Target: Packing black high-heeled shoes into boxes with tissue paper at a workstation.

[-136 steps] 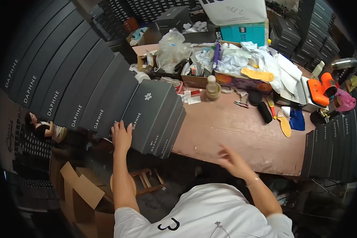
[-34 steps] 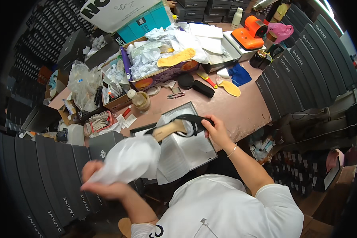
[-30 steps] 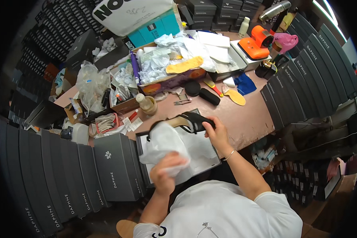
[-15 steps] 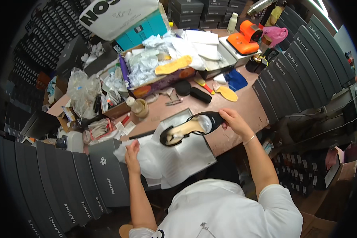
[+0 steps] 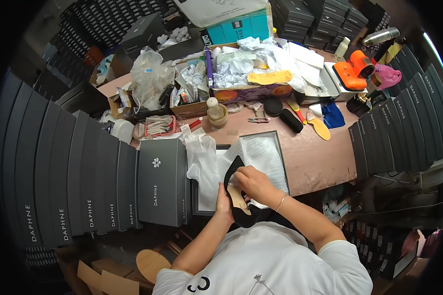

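Cluttered desk (image 5: 320,162), dark boxes stacked w/ lids L & R. Open shoe box (image 5: 261,152) w/ white tissue paper (image 5: 206,162) at near edge. Black shoe (image 5: 238,196) above it: light, stiff sole, prob. best gripped mid-body. Left hand (image 5: 225,204) fingers pressed under it, right hand (image 5: 248,179) fingers curled on top. Glue bottle (image 5: 212,109), scissors (image 5: 255,119) behind, not blocking.

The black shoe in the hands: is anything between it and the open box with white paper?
Nothing visible. Both hands, left and right, hold the black shoe right over the near edge of the open box. Only the white tissue paper lining the box lies beneath it.
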Available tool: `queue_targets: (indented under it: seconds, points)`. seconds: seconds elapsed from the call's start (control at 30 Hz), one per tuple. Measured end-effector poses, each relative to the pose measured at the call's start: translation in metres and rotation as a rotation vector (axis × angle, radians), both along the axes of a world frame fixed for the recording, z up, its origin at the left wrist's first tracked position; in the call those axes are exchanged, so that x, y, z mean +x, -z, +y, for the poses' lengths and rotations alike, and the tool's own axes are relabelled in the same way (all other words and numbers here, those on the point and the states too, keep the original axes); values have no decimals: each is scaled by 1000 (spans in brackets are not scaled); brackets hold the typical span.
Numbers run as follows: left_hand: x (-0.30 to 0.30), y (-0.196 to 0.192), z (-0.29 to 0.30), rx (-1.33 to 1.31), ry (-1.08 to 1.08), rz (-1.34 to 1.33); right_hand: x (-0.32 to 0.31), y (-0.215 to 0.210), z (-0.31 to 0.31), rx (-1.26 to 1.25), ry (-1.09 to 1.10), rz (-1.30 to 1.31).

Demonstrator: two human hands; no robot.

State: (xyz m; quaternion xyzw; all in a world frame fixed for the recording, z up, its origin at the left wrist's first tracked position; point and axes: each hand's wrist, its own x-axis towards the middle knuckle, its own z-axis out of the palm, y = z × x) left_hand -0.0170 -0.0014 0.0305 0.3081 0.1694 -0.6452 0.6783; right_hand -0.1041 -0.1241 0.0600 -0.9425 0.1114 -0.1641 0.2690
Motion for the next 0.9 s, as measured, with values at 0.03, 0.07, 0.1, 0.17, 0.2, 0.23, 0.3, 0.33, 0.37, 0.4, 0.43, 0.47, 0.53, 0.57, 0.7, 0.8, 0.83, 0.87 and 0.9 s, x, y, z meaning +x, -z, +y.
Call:
queue_targets:
  seconds: [0.03,0.07,0.1,0.17,0.2,0.23,0.3,0.33,0.37,0.4,0.43,0.47,0.53,0.57,0.7,0.8,0.83,0.87,0.9]
  points:
    - [-4,-6,-2,143,-34,-51,-3,2,0,-12,-54,-2]
    - [-7,-6,1,151,-34,-46,-5,5,5,-16,-105,-5]
    - [-10,-5,5,159,-32,-42,-5,8,10,17,-70,4]
    - [-18,-6,9,202,-25,-49,0,16,15,70,12,23]
    - [-20,-6,9,212,-42,-39,2,26,19,99,67,42]
    - [-21,-7,8,222,-57,-30,1,32,21,134,119,3]
    - [-24,-2,14,203,-66,-21,-2,34,27,158,145,3]
    - [-23,3,17,180,-64,-19,-3,35,26,173,128,48]
    - [-24,5,17,159,-56,-12,-6,37,25,192,117,97]
    - [-27,4,17,181,-49,-30,-10,40,25,211,106,146]
    - [-32,0,17,250,-55,4,-17,46,27,201,65,159]
    - [-33,0,17,233,-36,-28,-25,52,28,198,23,88]
    - [-38,-1,15,234,0,-60,-37,61,29,211,39,-11]
    - [-43,-2,13,255,7,-60,-37,54,31,227,88,-38]
    - [-51,0,18,235,73,-121,-44,51,30,162,57,-62]
    - [-50,-8,11,284,62,-73,-42,40,28,278,115,-7]
    - [-51,-3,10,256,67,-69,-42,41,25,286,117,15]
    - [-53,5,11,235,70,-67,-43,43,22,300,117,37]
    - [-54,7,16,223,72,-65,-42,39,22,323,115,59]
